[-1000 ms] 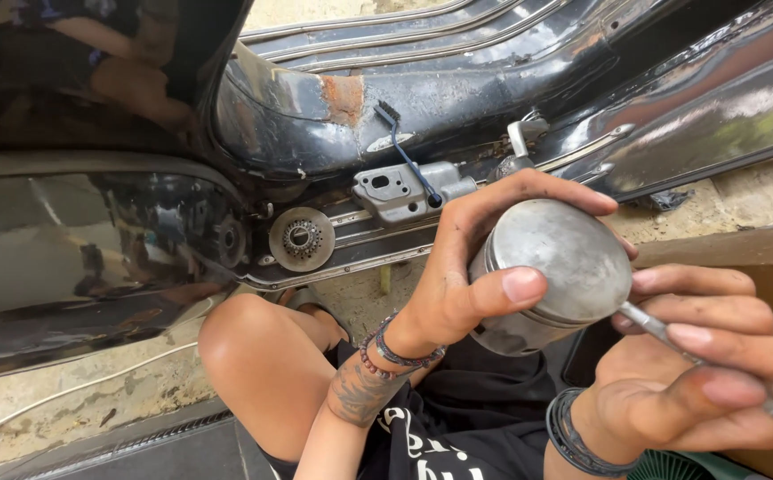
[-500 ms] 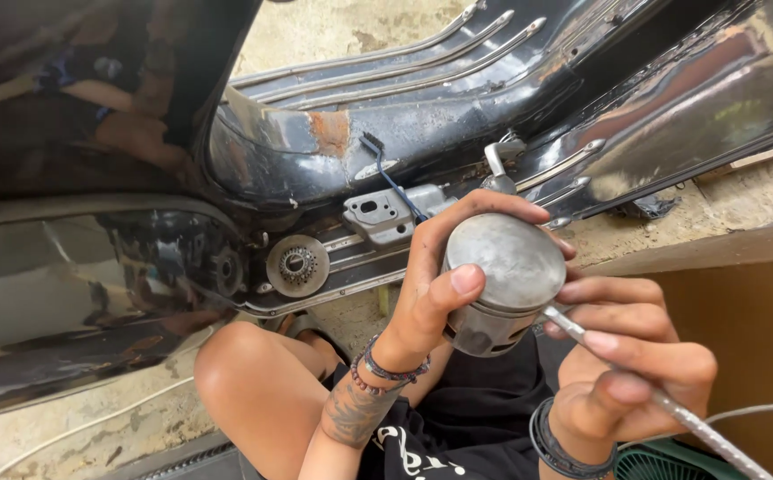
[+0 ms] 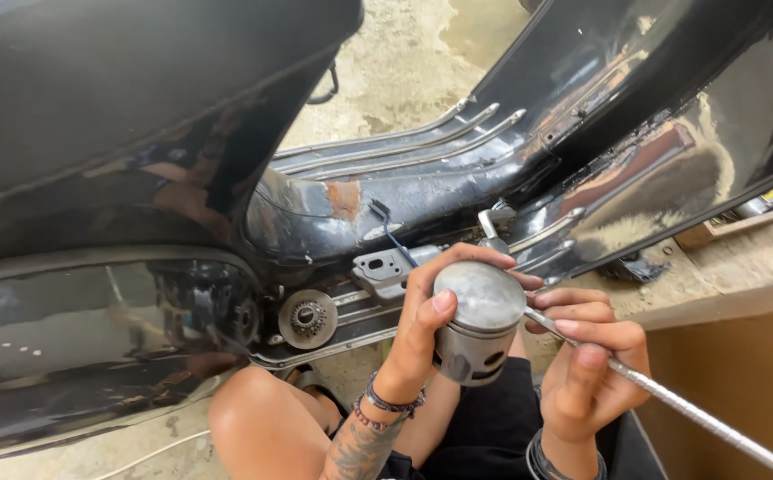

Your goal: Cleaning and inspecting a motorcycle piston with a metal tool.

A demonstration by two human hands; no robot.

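Gripping piston [image 3: 478,322] rim, left hand [image 3: 422,320]

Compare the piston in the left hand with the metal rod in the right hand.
The piston is short, wide and drum-shaped; the rod is long and thin. The left hand wraps its fingers around the piston; the right hand pinches the rod like a pen. The rod's tip meets the piston's edge. Both are grey metal.

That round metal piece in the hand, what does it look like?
The piston is a short grey cylinder of dull, scuffed metal with a flat round top, a groove round its side and dark holes lower down. The left hand grips it, top facing up; the thin metal tool in the right hand touches its edge.
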